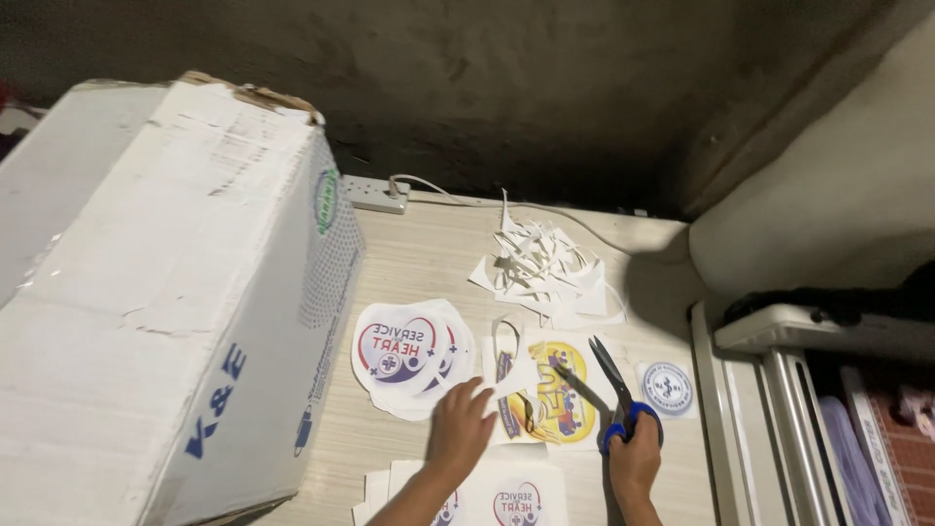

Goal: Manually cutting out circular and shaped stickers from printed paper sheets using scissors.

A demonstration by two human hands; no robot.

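— Near the front edge of the wooden table (429,253), what is being handled?

— A pair of blue-handled scissors (614,394) is gripped by the right hand (635,458), fingers closed through the handle loops, with the blades spread apart and pointed toward the back of the table. The blades are laid over a printed sheet with a yellow round design (550,390), which lies flat just in front of the middle of the table.

— And the left hand?

— The left hand (458,429) is seen with fingers loosely curled, resting on the left edge of that same sheet; whether the paper is pinched or only pressed down cannot be told.

— What is set around them?

— A stack of round cut-out stickers (409,356) is placed just to the left of the sheet, touching a large white cardboard box (166,292) that fills the left side. A small round sticker (667,388) is laid near the right edge. A heap of white paper trimmings (541,268) is piled toward the back, and a white power strip (375,195) is seen at the back edge. More uncut printed sheets (506,497) are stacked at the front edge, under the forearms.
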